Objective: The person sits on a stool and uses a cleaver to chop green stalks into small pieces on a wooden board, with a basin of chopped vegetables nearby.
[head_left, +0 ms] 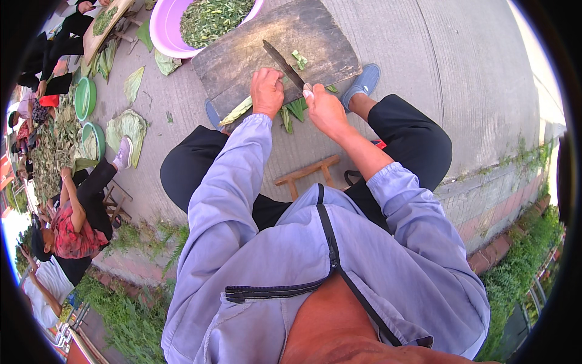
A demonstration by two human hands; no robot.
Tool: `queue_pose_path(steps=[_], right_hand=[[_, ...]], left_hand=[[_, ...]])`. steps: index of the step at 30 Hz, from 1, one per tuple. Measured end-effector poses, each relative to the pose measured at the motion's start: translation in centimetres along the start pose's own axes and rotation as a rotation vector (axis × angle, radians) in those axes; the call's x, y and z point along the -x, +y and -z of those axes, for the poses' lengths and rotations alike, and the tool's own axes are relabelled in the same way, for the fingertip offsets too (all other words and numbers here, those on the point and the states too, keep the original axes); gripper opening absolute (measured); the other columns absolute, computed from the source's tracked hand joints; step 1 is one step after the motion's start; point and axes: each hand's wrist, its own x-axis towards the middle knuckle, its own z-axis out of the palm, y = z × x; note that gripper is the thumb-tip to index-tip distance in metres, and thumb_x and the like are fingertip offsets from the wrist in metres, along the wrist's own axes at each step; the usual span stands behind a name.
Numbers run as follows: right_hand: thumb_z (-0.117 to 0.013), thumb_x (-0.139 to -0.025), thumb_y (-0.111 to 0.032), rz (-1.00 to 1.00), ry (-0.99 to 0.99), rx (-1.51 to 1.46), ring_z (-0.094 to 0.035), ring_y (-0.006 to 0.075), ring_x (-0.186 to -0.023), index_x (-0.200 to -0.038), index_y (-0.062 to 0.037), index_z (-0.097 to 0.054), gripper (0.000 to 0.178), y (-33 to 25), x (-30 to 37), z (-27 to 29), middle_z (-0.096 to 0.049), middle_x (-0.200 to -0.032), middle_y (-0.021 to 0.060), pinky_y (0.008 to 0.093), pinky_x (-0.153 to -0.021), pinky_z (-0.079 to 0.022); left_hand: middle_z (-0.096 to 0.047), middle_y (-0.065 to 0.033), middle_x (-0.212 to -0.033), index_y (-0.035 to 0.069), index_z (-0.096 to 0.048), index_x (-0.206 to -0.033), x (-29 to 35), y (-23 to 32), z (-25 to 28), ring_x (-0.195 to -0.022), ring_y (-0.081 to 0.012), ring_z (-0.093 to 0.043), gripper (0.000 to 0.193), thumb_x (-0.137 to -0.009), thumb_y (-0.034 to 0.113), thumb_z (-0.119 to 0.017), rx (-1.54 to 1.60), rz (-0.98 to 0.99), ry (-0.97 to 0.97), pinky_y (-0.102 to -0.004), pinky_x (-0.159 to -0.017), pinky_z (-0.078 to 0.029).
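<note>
The pale leaf stalk (237, 111) lies at the near edge of the wooden chopping board (324, 33), at eight o'clock from the left hand (267, 92), the nearer hand; its long axis runs from eight toward two. The left fingers are curled over the board; what they press or grip beneath is hidden, so I cannot tell. The right hand (327, 112) is clenched around the handle of the long-bladed knife (282, 63), whose blade points between ten and eleven, roughly square across the stalk's line. Cut green pieces (299, 59) sit just past the blade, near twelve o'clock from the right fingers. Farther out, toward eleven, a pink-purple tub (165, 33) holds chopped greens (215, 21); green basins (85, 99) stand toward nine.
</note>
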Motion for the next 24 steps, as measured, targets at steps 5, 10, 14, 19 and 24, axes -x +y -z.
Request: queue_pose_path(steps=[5, 10, 14, 19, 24], right_hand=[[-0.052, -0.108, -0.037, 0.011, 0.032, 0.006, -0.069, 0.0535, -0.087, -0.105, 0.0029, -0.056, 0.040, 0.7, 0.0, 0.1, -0.071, -0.094, 0.0331, 0.0623, -0.080, -0.052], [-0.054, -0.108, -0.036, 0.034, 0.036, -0.041, -0.069, 0.0538, -0.087, -0.104, 0.0034, -0.056, 0.039, 0.1, 0.4, 0.7, -0.070, -0.094, 0.0336, 0.0619, -0.080, -0.051], [-0.054, -0.109, -0.038, 0.054, 0.046, -0.070, -0.067, 0.0555, -0.091, -0.106, 0.0018, -0.054, 0.040, 0.1, 0.8, 1.2, -0.068, -0.091, 0.0346, 0.0614, -0.080, -0.049], [-0.054, -0.108, -0.038, 0.045, -0.001, -0.079, -0.067, 0.0555, -0.092, -0.106, 0.0022, -0.054, 0.040, -0.1, 0.6, 1.2, -0.068, -0.093, 0.0347, 0.0608, -0.081, -0.050], [-0.054, -0.108, -0.038, 0.051, -0.026, -0.058, -0.067, 0.0558, -0.091, -0.108, 0.0028, -0.054, 0.041, 0.2, 0.6, 1.1, -0.068, -0.092, 0.0352, 0.0614, -0.081, -0.049]], left_hand=[[-0.066, -0.0115, -0.107, 0.008, -0.070, -0.099, 0.0, 0.9, -0.6, -0.104, -0.0362, -0.062, 0.021, -0.079, 0.001, -0.072, 0.107, 0.120, 0.092, -0.0462, -0.092, -0.051], [-0.065, -0.0102, -0.106, 0.009, -0.070, -0.097, 0.1, 0.3, 0.0, -0.104, -0.0351, -0.062, 0.018, -0.080, 0.004, -0.075, 0.001, 0.071, 0.047, -0.0463, -0.090, -0.050], [-0.066, -0.0080, -0.102, 0.011, -0.071, -0.092, 0.1, 1.5, 0.2, -0.101, -0.0334, -0.063, 0.013, -0.081, 0.008, -0.078, -0.212, 0.025, 0.028, -0.0466, -0.086, -0.049], [-0.065, -0.0073, -0.101, 0.011, -0.070, -0.091, 0.5, 0.7, 0.5, -0.100, -0.0320, -0.061, 0.010, -0.083, 0.010, -0.076, -0.174, -0.018, 0.012, -0.0465, -0.087, -0.046], [-0.065, -0.0062, -0.099, 0.012, -0.070, -0.090, 0.6, 0.4, 0.3, -0.098, -0.0330, -0.061, 0.008, -0.084, 0.009, -0.074, -0.126, -0.046, 0.040, -0.0465, -0.087, -0.047]])
